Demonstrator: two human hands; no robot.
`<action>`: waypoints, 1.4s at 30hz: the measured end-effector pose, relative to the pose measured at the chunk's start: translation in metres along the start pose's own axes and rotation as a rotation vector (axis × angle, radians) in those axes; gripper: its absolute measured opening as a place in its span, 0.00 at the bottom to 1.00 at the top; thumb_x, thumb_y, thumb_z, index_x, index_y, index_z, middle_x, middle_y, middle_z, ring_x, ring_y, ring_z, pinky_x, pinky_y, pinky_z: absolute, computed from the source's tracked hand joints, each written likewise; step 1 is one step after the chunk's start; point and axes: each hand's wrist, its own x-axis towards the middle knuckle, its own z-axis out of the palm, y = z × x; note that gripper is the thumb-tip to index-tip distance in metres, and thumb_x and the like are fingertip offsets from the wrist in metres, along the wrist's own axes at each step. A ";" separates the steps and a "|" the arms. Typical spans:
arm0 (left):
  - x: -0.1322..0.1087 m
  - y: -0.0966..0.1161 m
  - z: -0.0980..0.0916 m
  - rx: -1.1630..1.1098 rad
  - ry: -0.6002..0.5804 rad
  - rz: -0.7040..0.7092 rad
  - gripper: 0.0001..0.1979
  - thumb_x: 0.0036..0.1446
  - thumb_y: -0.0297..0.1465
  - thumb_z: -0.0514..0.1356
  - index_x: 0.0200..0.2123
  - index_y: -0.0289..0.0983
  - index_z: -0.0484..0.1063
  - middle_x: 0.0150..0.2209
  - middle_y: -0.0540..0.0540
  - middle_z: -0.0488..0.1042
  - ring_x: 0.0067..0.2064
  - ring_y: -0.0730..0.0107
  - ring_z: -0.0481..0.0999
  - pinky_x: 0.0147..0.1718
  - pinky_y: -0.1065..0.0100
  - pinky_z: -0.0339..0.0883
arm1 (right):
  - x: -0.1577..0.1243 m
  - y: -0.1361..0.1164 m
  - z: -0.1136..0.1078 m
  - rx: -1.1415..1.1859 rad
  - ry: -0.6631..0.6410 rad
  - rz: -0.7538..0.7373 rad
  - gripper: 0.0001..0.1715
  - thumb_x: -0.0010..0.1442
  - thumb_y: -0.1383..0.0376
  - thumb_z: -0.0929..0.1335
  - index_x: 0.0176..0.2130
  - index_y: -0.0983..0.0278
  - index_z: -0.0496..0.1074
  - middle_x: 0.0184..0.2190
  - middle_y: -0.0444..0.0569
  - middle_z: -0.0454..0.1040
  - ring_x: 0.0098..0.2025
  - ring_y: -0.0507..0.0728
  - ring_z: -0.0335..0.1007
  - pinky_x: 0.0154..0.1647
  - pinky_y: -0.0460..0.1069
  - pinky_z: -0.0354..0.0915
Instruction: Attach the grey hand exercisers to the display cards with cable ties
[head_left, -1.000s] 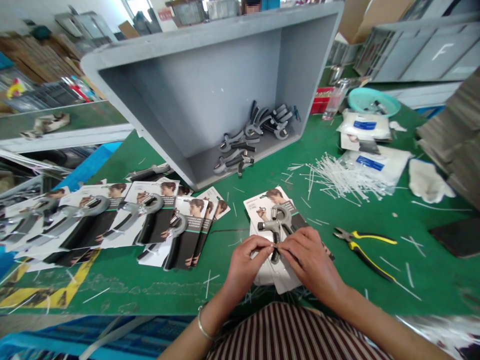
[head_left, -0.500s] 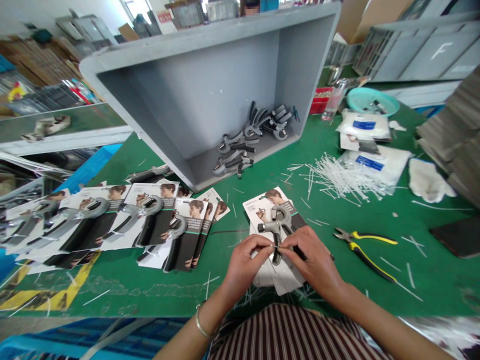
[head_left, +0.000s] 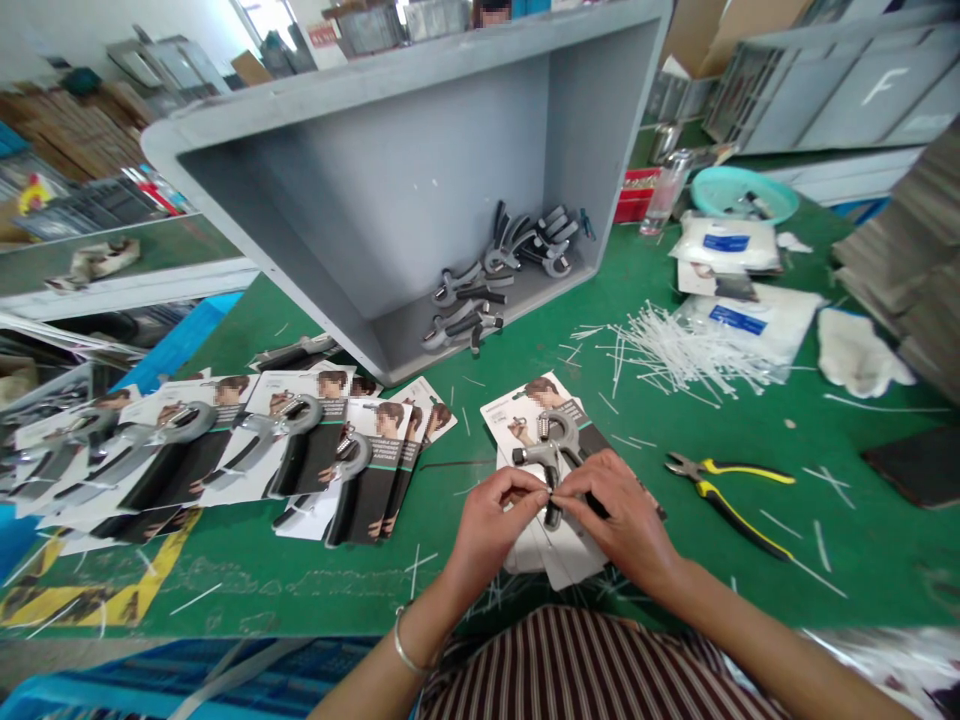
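Along the left of the green counter [head_left: 240,590], carded hand grippers [head_left: 225,450] lie in an overlapping row, each on its printed backing card, probably grouped there to keep them apart from the working spot. Further right, a grey plastic crate [head_left: 375,200] stands tipped, its open side toward the person, so that the loose hand grippers [head_left: 480,290] collect against its lower wall within easy reach. At centre, an adjustable hand gripper [head_left: 547,460] lies on a printed card [head_left: 525,410], placed directly under the hands, where both can work on it together. Left hand [head_left: 499,510]: nearly closed, thumb and forefinger pinched on a thin white cable tie [head_left: 551,492] at the gripper's handle. Right hand [head_left: 619,505]: also nearly closed, its thumb and forefinger meeting the same tie from the other side; the opposed pinch seems to steady the tie against the handle and card. Whether the tie passes through the card is hidden by the fingers. To the right lie loose white cable ties [head_left: 675,355], scattered near white bags [head_left: 750,325], with yellow-and-black pliers [head_left: 720,495] just below them and a white cloth glove [head_left: 859,345] further right.
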 end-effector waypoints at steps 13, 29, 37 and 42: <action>0.005 0.015 -0.014 0.204 -0.200 0.190 0.07 0.63 0.29 0.58 0.36 0.38 0.77 0.38 0.46 0.76 0.43 0.67 0.74 0.46 0.67 0.65 | 0.004 -0.003 -0.004 -0.096 -0.090 0.012 0.04 0.66 0.65 0.67 0.39 0.62 0.73 0.33 0.47 0.76 0.37 0.58 0.65 0.42 0.54 0.59; 0.006 0.029 -0.014 0.377 -0.238 0.260 0.07 0.64 0.28 0.55 0.35 0.37 0.73 0.36 0.47 0.74 0.41 0.67 0.72 0.44 0.66 0.64 | 0.001 -0.006 -0.003 -0.076 -0.086 0.072 0.02 0.65 0.66 0.68 0.40 0.61 0.72 0.35 0.47 0.76 0.41 0.59 0.67 0.44 0.54 0.60; 0.008 0.030 -0.002 0.608 -0.127 0.402 0.07 0.58 0.23 0.57 0.32 0.38 0.73 0.33 0.45 0.75 0.38 0.63 0.71 0.42 0.62 0.65 | 0.001 -0.005 -0.003 -0.075 -0.077 0.065 0.02 0.65 0.68 0.67 0.37 0.61 0.71 0.35 0.48 0.76 0.41 0.60 0.67 0.46 0.56 0.60; 0.005 0.027 -0.001 0.530 -0.031 0.467 0.08 0.57 0.22 0.56 0.29 0.38 0.71 0.30 0.47 0.74 0.36 0.65 0.71 0.41 0.62 0.65 | 0.001 -0.007 -0.004 -0.101 -0.052 0.036 0.01 0.64 0.67 0.68 0.37 0.60 0.72 0.38 0.49 0.75 0.44 0.59 0.66 0.48 0.57 0.59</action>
